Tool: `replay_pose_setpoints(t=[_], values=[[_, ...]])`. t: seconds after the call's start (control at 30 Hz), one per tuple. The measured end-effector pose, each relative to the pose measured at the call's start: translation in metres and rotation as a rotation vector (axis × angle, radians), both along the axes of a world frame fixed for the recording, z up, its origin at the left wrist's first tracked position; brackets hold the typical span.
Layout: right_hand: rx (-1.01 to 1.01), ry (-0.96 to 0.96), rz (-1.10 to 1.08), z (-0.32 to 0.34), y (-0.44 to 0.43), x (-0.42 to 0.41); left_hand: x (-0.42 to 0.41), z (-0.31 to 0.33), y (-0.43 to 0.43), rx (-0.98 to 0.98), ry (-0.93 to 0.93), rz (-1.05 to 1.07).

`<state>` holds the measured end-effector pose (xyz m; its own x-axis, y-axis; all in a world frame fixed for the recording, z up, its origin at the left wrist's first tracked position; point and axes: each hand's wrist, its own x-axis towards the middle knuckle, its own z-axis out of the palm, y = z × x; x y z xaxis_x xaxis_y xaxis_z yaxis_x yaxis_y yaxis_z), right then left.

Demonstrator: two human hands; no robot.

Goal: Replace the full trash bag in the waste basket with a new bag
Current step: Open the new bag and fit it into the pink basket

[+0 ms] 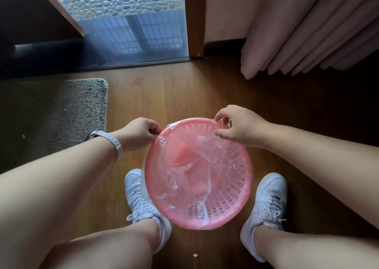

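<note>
A round pink waste basket [244, 205] with perforated walls stands on the wooden floor between my two feet. A clear plastic trash bag [207, 166] lines its inside and is draped over the far rim. My left hand [138, 134] pinches the bag's edge at the basket's far-left rim. At the far-right rim, my right hand [235, 125] pinches the bag's edge between thumb and fingers, pulling it over the rim. The bag looks crumpled inside and holds nothing I can see.
A grey shaggy mat [53, 117] lies on the floor to the left. Pink curtains [307, 32] hang at the upper right. A glass door [133, 26] with a dark sill is straight ahead. My white sneakers [141, 203] flank the basket.
</note>
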<state>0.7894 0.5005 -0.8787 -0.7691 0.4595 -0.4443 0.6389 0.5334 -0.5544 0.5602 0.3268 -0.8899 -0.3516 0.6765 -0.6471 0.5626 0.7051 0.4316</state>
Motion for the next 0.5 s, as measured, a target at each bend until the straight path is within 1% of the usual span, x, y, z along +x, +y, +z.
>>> replay_pose_setpoints(t=[0.1,0.17,0.27,0.4,0.5], values=[[0.002,-0.047,-0.018,-0.008,-0.002,-0.001,0.002,-0.007,0.0,0.001,0.007,0.004],[-0.053,-0.101,-0.068,-0.012,-0.001,0.0,0.003,-0.012,-0.001,0.004,0.01,0.013],[-0.089,-0.161,-0.086,-0.015,0.001,0.001,0.004,-0.014,0.001,0.019,0.025,0.031],[-0.162,-0.132,-0.157,-0.011,0.008,0.007,0.003,-0.003,0.012,0.159,0.028,0.183],[-0.24,-0.091,-0.243,-0.006,0.016,0.015,0.003,0.004,0.013,0.173,0.064,0.149]])
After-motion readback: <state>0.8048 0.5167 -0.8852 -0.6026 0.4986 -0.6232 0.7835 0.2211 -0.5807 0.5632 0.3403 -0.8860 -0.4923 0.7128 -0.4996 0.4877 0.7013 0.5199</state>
